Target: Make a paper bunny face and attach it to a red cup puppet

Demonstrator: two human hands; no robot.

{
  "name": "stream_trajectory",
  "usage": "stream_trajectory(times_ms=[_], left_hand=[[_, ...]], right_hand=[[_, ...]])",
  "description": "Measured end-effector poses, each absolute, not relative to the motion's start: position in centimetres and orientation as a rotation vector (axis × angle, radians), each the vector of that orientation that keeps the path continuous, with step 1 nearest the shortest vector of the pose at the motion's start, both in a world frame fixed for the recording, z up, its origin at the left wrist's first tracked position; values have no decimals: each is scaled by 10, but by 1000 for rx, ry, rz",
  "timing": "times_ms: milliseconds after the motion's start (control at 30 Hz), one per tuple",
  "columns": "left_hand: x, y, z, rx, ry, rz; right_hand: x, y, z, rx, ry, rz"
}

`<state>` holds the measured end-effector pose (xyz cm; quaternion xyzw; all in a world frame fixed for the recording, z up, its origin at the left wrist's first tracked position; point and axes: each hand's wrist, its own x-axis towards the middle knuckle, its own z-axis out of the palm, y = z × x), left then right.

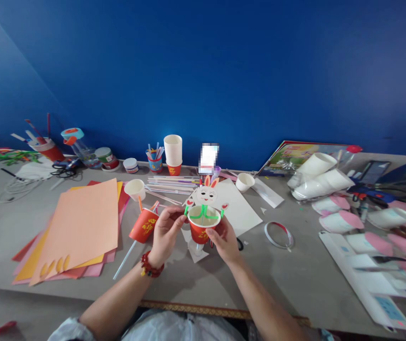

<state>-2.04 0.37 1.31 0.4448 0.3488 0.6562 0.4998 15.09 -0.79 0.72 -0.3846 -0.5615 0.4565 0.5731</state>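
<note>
A red paper cup (200, 234) sits in my right hand (227, 239), the thumb pressed on its front and the fingers behind. Out of the cup's mouth rises a paper rabbit head (207, 193) with orange-lined ears, on green straws (205, 213). Two green straw arms end in paper paws with red hearts. My left hand (166, 232), with a beaded bracelet at the wrist, pinches at the left green arm (187, 210) beside the rim. Below the cup a pale straw end shows. Another red cup (143, 225) with straws lies tilted left of my left hand.
Coloured paper sheets (82, 222) are stacked at left. Straws (170, 182), a white cup (135, 189), stacked cups (173, 150) and a phone (209, 157) lie along the back. A tape roll (279, 235), bagged cups (321, 177) and a power strip (366, 284) occupy the right.
</note>
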Motion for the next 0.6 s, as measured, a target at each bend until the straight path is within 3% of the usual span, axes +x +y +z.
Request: stream_trajectory(times_ms=[300, 600], left_hand=[[-23, 3, 10, 1401, 949, 1673], [-18, 2, 4, 1267, 1035, 1637]], right_hand=[[148, -8, 9, -910, -1312, 1037], [149, -9, 1, -957, -1343, 953]])
